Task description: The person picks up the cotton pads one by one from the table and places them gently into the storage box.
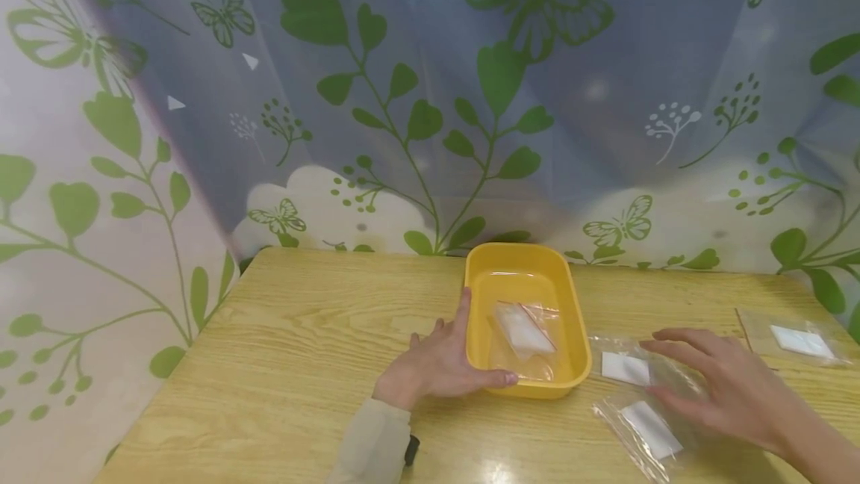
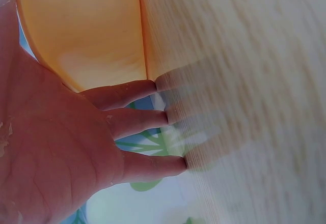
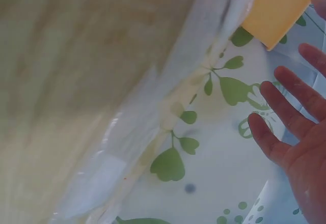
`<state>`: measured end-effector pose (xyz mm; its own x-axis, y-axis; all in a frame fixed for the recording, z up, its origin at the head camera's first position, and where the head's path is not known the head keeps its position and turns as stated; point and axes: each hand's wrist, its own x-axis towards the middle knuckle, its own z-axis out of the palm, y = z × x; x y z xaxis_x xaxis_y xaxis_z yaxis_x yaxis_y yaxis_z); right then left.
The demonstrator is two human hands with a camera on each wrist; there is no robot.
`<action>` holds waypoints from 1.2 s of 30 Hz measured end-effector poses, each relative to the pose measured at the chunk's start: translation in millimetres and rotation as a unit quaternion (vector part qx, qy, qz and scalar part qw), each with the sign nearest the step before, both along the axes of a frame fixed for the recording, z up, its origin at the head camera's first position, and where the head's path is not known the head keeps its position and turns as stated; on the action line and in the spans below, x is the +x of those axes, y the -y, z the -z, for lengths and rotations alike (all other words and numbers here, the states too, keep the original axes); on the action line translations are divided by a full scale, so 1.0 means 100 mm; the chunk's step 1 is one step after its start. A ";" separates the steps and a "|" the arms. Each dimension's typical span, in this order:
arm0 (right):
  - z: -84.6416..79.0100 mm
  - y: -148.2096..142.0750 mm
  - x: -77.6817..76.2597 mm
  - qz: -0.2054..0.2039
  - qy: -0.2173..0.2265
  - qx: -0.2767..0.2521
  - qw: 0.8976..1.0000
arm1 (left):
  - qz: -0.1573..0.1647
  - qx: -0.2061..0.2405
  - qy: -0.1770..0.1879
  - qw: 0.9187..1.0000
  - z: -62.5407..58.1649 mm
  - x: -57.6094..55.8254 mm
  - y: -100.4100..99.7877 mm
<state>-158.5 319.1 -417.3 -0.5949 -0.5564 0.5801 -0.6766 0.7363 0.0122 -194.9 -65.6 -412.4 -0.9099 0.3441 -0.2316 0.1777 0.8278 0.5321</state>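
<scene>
A yellow plastic tray (image 1: 581, 323) stands near the middle of the table. At its near left corner is my left hand (image 1: 435, 370), thumb along the near side and index finger up the left side. In the left wrist view, three straight fingers (image 2: 153, 165) reach down to the tabletop beside the tray wall. A clear zip bag (image 1: 526, 331) with a white piece inside lies in the tray. My right hand (image 1: 725, 387) hovers, fingers spread, over two more clear bags, one upper (image 1: 625, 368) and one lower (image 1: 650, 430), each with a white piece in it.
Another clear bag (image 1: 799, 340) with a white piece lies at the right of the table. The wooden table (image 1: 302, 334) meets a curtain (image 1: 430, 95) printed with leaves and butterflies at its back edge. A similar patterned covering hangs along the left side.
</scene>
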 end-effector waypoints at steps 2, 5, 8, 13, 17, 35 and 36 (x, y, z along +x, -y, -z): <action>0.03 -0.01 0.03 0.006 0.002 0.008 1.000 | 0.001 -0.001 -0.001 1.000 0.00 0.00 0.00; 0.07 -0.03 0.07 0.018 0.009 0.013 1.000 | 0.004 0.001 -0.003 1.000 0.01 -0.01 0.00; 0.13 -0.04 0.11 0.022 0.022 0.011 0.999 | 0.006 0.000 -0.004 1.000 0.01 -0.01 0.00; 0.22 -0.07 0.16 0.051 0.070 0.040 0.995 | 0.005 -0.005 -0.004 1.000 0.01 -0.01 0.00; 0.24 -0.08 0.16 0.075 0.127 0.061 0.987 | 0.005 -0.007 -0.003 1.000 0.01 -0.01 0.00; 0.23 -0.19 0.01 0.101 0.153 0.054 0.982 | 0.004 -0.008 -0.002 1.000 0.00 0.00 -0.01; 0.24 -0.19 0.02 0.104 0.159 0.056 0.980 | 0.004 -0.009 -0.002 1.000 0.01 0.00 -0.01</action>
<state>-156.5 338.6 -441.2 -0.8428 -0.4533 0.2901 -0.4947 0.8648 -0.0859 -195.0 -64.8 -412.9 -0.9080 0.3471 -0.2347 0.1857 0.8356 0.5170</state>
